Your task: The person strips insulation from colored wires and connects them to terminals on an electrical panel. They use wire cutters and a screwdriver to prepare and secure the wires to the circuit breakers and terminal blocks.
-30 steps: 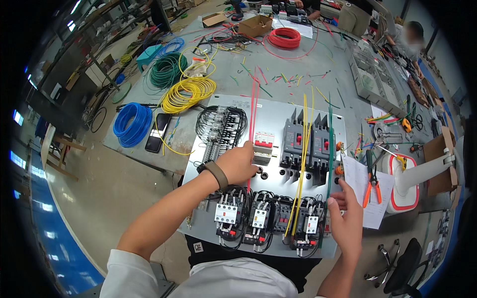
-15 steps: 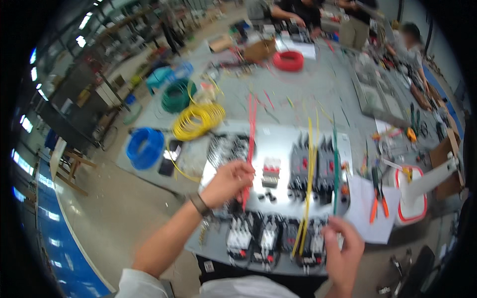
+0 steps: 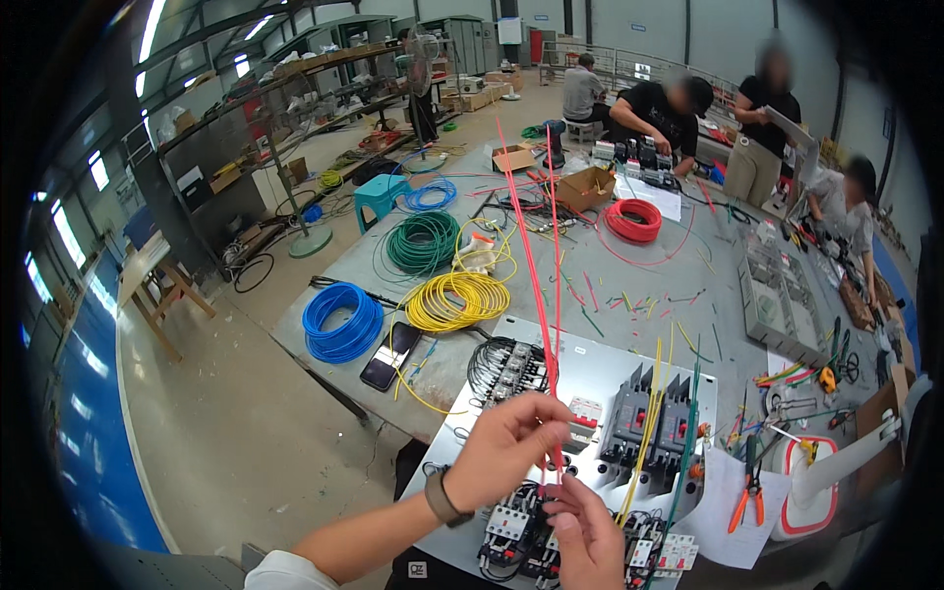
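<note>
Near edge of bench [image 3: 678, 261]: right hand [image 3: 585, 536], fingers curled narrow at lower ends of red wires [image 3: 551, 369]; cannot tell if gripping. Left hand [image 3: 516, 442] just above, fingers closed on the wires, which stand up over metal panel [image 3: 590, 369]. Blue coil [image 3: 342, 344] near left edge, yellow coil [image 3: 442, 315] beside it. Red coil [image 3: 629, 234] toward far edge.

Head camera: left fisheye, above the bench's [image 3: 629, 275] near edge
Bench: faced downward and forward, past its far edge
Hands [image 3: 503, 447]: close below
</note>
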`<state>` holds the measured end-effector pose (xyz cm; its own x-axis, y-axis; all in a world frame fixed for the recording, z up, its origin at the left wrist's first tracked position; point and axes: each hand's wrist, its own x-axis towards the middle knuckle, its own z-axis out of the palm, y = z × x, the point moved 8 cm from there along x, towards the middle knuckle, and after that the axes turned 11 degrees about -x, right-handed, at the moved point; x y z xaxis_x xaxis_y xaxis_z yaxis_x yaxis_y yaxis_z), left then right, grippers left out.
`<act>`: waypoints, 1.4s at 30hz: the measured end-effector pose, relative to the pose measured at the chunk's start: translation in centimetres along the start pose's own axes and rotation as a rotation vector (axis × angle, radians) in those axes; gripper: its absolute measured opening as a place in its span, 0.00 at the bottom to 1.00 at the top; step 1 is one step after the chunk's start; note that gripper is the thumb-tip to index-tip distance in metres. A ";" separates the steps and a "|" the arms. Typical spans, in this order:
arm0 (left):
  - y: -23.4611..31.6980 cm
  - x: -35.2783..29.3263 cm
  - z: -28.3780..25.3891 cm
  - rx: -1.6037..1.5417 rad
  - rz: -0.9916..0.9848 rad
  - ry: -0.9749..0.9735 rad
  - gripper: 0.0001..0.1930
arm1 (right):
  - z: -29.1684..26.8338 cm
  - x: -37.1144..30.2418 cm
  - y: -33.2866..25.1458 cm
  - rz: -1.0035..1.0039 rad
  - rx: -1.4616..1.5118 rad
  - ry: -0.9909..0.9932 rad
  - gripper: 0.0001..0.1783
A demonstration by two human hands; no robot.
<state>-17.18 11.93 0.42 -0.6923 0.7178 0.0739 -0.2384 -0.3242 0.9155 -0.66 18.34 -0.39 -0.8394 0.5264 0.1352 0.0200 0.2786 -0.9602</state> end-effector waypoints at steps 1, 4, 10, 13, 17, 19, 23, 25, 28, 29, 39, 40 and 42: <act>0.4 -1.1 1.0 -0.029 -0.007 0.009 0.08 | 0.3 0.0 -0.3 -0.070 0.059 0.039 0.26; 1.0 -4.3 2.8 0.076 0.012 -0.004 0.08 | 1.2 -1.1 0.5 0.209 0.360 -0.081 0.28; 3.9 -7.8 4.3 0.481 0.454 -0.022 0.09 | 1.0 -3.0 2.1 0.136 0.492 -0.114 0.25; 3.9 -9.3 4.3 0.488 0.444 -0.011 0.11 | 0.7 -3.5 2.7 0.183 0.501 -0.120 0.20; 2.8 -10.4 3.2 0.472 0.284 0.074 0.10 | 1.0 -3.9 2.7 0.280 0.369 -0.132 0.16; 3.3 -10.7 3.3 0.540 0.301 0.045 0.09 | 1.2 -4.1 2.5 0.224 0.373 -0.189 0.14; 4.8 -10.8 4.3 0.738 0.168 -0.081 0.11 | -0.8 -4.0 3.0 0.167 0.191 -0.232 0.13; 7.2 -13.0 4.6 1.058 0.313 -0.231 0.12 | -1.4 -3.5 2.1 0.183 0.144 -0.309 0.13; 10.4 -12.5 7.6 1.317 0.716 -0.366 0.15 | -3.0 -2.9 -0.2 0.050 -0.118 -0.369 0.13; 11.2 -12.4 8.5 1.375 0.879 -0.380 0.16 | -3.2 -2.8 -0.9 -0.001 -0.189 -0.398 0.13; 2.0 -14.0 3.4 0.919 -0.269 -0.482 0.13 | -3.1 -2.2 -3.4 -0.263 -0.145 -0.373 0.16; 1.5 -13.9 4.1 0.791 -0.341 -0.446 0.12 | -3.2 -2.0 -3.1 -0.243 -0.053 -0.345 0.20; -0.6 -15.0 4.0 0.687 -0.558 -0.495 0.12 | -1.2 -2.6 -2.7 -0.175 0.017 -0.482 0.23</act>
<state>-3.92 3.78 0.28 -0.2051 0.8837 -0.4207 0.1095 0.4478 0.8874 2.18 17.20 2.16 -0.9846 0.0415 0.1700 -0.1486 0.3146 -0.9375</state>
